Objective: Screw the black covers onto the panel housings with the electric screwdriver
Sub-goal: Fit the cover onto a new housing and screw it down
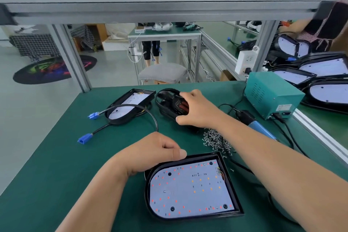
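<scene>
The near housing (228, 180) lay flat on the green table (56, 165) right in front of the person, its white board (190, 188) face up and dotted with red and orange parts. The left hand (158, 150) gripped the housing's upper left rim, thumb laid along the edge and fingers curled in.

The right hand (195, 109) reached further back to a stack of black covers (165, 100) at the table's middle. Its fingers lay over the far side and its thumb on the near side, grasping the top cover (how many were stacked could not be told).

A far housing (120, 121) lay to the left of the covers, also open, with a black cable (150, 113) arching over it. Two blue connectors (84, 138) lay on the mat to the left.

The screwdriver (258, 126), blue-handled, lay on the table under the right forearm, in neither hand. A pile of screws (216, 139) sat between it and the near housing. A green power box (273, 96) stood at the table's right edge, cords running from it.
</scene>
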